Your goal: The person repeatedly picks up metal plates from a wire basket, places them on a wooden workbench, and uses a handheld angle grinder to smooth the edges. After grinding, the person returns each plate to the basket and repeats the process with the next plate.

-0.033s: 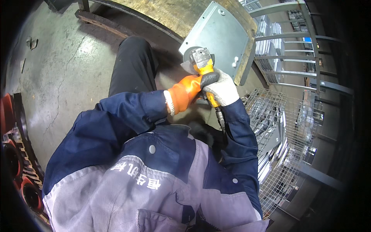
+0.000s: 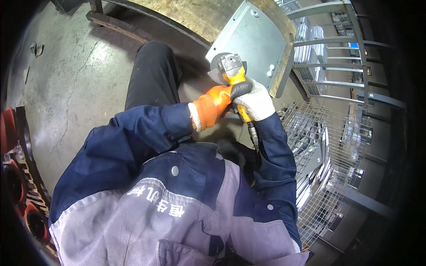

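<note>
A yellow pneumatic angle grinder point(image 2: 235, 79) with a grey metal head sits in my two gloved hands. My right hand point(image 2: 256, 101), in a white glove with black coating, wraps round its body. On its left my left hand point(image 2: 214, 104), in an orange glove, is closed against the grinder's body; its fingertips are hidden. The grinder's disc point(image 2: 217, 66) is at the near left corner of a grey metal panel point(image 2: 253, 42); whether it touches cannot be told. From the grinder's lower end an air hose point(image 2: 254, 135) runs down beside my right sleeve.
The panel lies on a worn wooden bench top point(image 2: 188, 15). To the right stand a metal rack point(image 2: 330, 44) with stacked sheets and a wire basket point(image 2: 310, 133) of flat metal parts. Red round parts point(image 2: 35, 221) sit at the lower left. Concrete floor point(image 2: 75, 75) stretches left.
</note>
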